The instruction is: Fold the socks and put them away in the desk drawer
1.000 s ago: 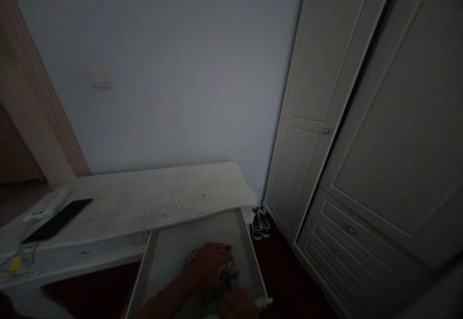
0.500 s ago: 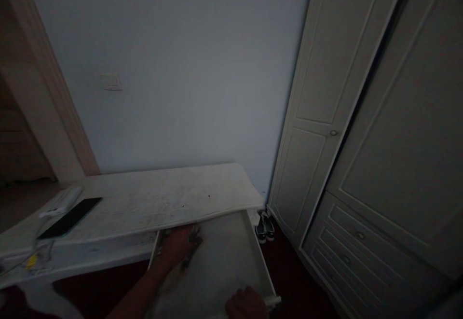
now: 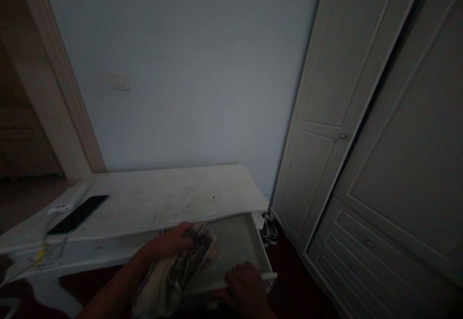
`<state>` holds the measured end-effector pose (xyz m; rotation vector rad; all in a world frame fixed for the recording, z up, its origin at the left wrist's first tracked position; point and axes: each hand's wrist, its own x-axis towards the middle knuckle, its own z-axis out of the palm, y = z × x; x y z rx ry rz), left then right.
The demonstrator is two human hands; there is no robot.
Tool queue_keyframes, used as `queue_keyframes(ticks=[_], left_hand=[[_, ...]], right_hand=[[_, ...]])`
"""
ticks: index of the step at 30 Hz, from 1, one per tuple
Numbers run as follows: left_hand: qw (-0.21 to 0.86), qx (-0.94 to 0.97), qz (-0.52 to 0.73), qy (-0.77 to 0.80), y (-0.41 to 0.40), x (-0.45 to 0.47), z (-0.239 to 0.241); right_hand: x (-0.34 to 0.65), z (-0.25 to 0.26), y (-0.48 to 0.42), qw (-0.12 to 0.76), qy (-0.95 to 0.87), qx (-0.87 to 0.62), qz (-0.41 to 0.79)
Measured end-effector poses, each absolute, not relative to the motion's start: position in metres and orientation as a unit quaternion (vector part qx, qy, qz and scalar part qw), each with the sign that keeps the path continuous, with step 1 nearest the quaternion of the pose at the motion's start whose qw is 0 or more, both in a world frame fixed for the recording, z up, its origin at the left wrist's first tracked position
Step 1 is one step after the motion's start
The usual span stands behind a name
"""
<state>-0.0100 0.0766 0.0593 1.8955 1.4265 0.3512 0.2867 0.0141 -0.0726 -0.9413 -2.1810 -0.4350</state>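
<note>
My left hand [image 3: 176,242] is closed on a crumpled patterned cloth [image 3: 168,280], pale with dark markings. The cloth hangs over the left part of the pulled-out white drawer [image 3: 238,242], covering that side and some of its front. Fingers of my right hand [image 3: 246,283] curl over the drawer's front edge, near its right corner. The visible part of the drawer floor is bare and grey. Above the drawer lies the worn white desk top [image 3: 159,193].
A dark phone [image 3: 77,214] lies on the desk's left side, beside a white object with a cable [image 3: 68,198]. Shoes [image 3: 268,232] stand on the dark red floor right of the desk. A tall white wardrobe [image 3: 325,97] rises at the right.
My left hand has come from inside the drawer toward its front left, with the cloth now bulging out below it. The drawer appears less far out, my right hand still on its front.
</note>
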Motion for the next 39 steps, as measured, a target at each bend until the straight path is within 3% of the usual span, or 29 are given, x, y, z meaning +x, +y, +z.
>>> queue_keyframes(ticks=[4, 11, 16, 22, 27, 31, 39], left_hand=[[0.303, 0.76, 0.186, 0.544, 0.052, -0.031, 0.081], [0.09, 0.791, 0.074, 0.601, 0.004, -0.027, 0.025], [0.028, 0.807, 0.013, 0.589, -0.008, 0.02, 0.026], [-0.039, 0.841, 0.039, 0.539, -0.013, 0.046, 0.003], [-0.135, 0.787, 0.074, 0.597, -0.03, -0.009, -0.047], [-0.204, 0.716, 0.109, 0.658, -0.048, -0.04, -0.068], [-0.207, 0.748, 0.124, 0.618, -0.052, 0.0, -0.079]], right_hand=[[0.281, -0.058, 0.036, 0.339, -0.846, -0.376, -0.166], [0.283, -0.055, 0.054, 0.29, -0.861, -0.383, -0.167], [0.284, -0.068, 0.052, 0.283, -0.862, -0.388, -0.161], [0.288, -0.062, 0.05, 0.25, -0.878, -0.386, -0.129], [0.322, -0.056, 0.035, 0.284, -0.863, -0.411, -0.079], [0.351, -0.066, 0.028, 0.308, -0.849, -0.415, -0.107], [0.348, -0.079, 0.032, 0.342, -0.831, -0.426, -0.108]])
